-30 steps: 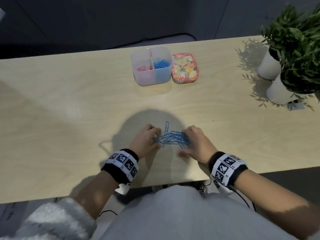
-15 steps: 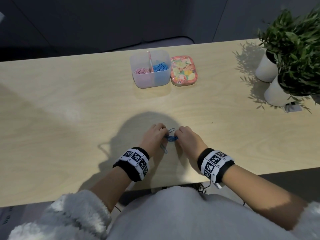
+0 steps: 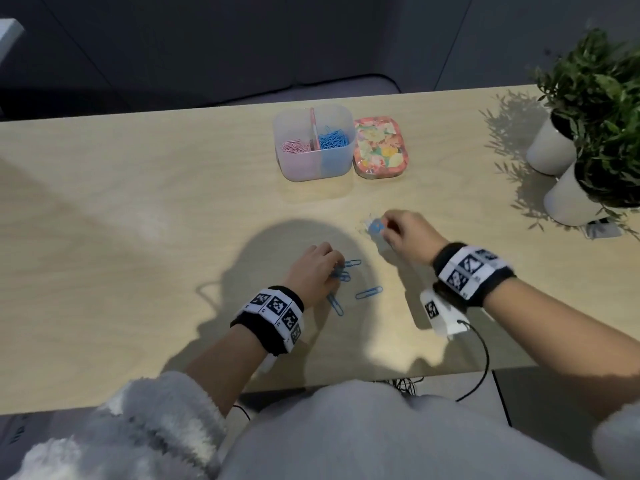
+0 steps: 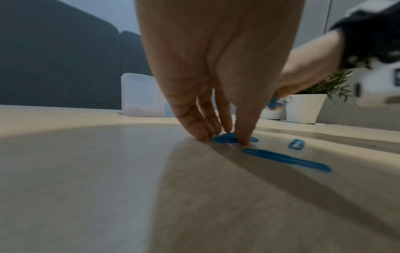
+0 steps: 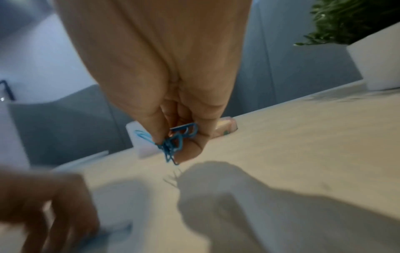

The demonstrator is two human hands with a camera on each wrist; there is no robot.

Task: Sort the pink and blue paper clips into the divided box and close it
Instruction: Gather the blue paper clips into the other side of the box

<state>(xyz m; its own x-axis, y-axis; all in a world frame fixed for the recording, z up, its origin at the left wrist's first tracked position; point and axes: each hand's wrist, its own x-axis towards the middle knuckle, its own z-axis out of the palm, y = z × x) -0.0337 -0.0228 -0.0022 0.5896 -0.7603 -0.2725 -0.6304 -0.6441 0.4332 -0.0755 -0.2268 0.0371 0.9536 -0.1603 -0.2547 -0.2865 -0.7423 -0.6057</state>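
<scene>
The clear divided box stands at the table's far middle, with pink clips in its left half and blue clips in its right. Its floral lid lies beside it on the right. My right hand is raised above the table between me and the box, pinching a bunch of blue clips. My left hand is down on the table, thumb and fingertips pinching a few blue clips that lie flat. Two loose blue clips lie beside it.
Two white pots with green plants stand at the table's right end. The near table edge runs just in front of my body. A cable hangs from my right wristband.
The right hand has lifted off the pile with a bunch of blue clips and moved forward and right toward the box. The left hand stays down on the remaining clips.
</scene>
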